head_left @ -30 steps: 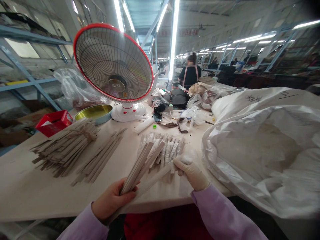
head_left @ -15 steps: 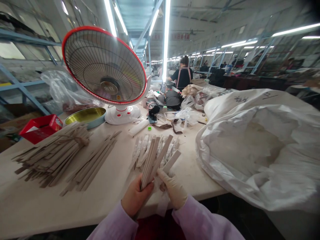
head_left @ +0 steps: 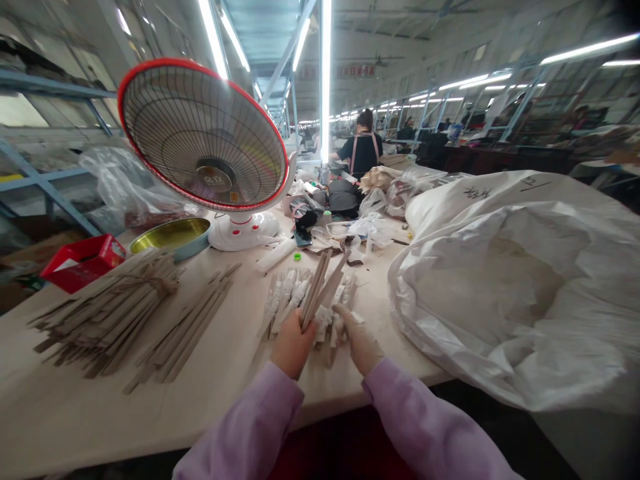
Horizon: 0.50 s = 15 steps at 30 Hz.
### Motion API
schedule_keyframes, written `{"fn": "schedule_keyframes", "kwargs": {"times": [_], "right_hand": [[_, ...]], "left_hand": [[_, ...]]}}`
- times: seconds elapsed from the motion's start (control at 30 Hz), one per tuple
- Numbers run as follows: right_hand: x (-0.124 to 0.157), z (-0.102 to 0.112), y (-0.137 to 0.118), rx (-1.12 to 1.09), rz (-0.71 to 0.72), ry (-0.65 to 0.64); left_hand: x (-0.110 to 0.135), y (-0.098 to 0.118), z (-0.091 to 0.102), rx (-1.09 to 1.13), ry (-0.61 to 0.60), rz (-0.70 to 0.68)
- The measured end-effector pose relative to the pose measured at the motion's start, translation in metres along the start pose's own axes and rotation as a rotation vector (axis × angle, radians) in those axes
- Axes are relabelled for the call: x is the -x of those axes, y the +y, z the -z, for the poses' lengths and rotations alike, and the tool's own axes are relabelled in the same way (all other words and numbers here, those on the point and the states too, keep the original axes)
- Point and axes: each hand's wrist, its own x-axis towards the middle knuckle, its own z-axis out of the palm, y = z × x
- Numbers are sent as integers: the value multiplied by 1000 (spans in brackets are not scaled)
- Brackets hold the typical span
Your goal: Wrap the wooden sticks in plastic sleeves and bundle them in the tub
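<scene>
My bare left hand (head_left: pixel 294 343) is closed around several flat beige-grey strips (head_left: pixel 316 287), which point up and away from me. On my right hand (head_left: pixel 361 339) is a pale glove; its fingers are at a white-wrapped bundle of strips (head_left: pixel 330 340) and seem to pinch it, though the grip is partly hidden. Both hands are over a row of similar wrapped bundles (head_left: pixel 285 293) lying on the table (head_left: pixel 220 413). Loose strips (head_left: pixel 187 327) lie to the left, beside a larger tied bunch of strips (head_left: pixel 113 310).
A red-rimmed fan-shaped appliance (head_left: pixel 205 137) stands at the back left, beside a gold-lined basin (head_left: pixel 173 237) and a red box (head_left: pixel 83 261). A large white sack (head_left: pixel 510 293) bulges over the right side. Plastic bags (head_left: pixel 373 227) clutter the back. A person (head_left: pixel 366 150) is farther off.
Both hands have moved forward, away from my body, over the wrapped bundles. The left hand carries its strips along; the right hand's wrapped piece has come down among the bundles.
</scene>
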Motion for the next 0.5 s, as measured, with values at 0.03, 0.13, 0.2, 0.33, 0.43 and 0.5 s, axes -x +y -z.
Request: {"fn": "schedule_keyframes", "kwargs": {"times": [0.03,0.13,0.2,0.33,0.43,0.5], "right_hand": [[-6,5,-6,-81,-35,12],[-13,19,-19,-244,-134,-2],[-10,26,-24,-262,-146,-32],[-2,30,-30,-262,-119,-100],[-1,26,-34,-278,-93,-126],[1,23,-34,-280,-82,-125]], "left_hand": [[-11,2,-3,-69,17,5],[-32,6,-10,-175,37,-1],[-31,6,-11,-167,35,-21],[-3,4,-7,79,-141,-15],[17,2,-5,251,-281,38],[24,1,-4,250,-268,62]]}}
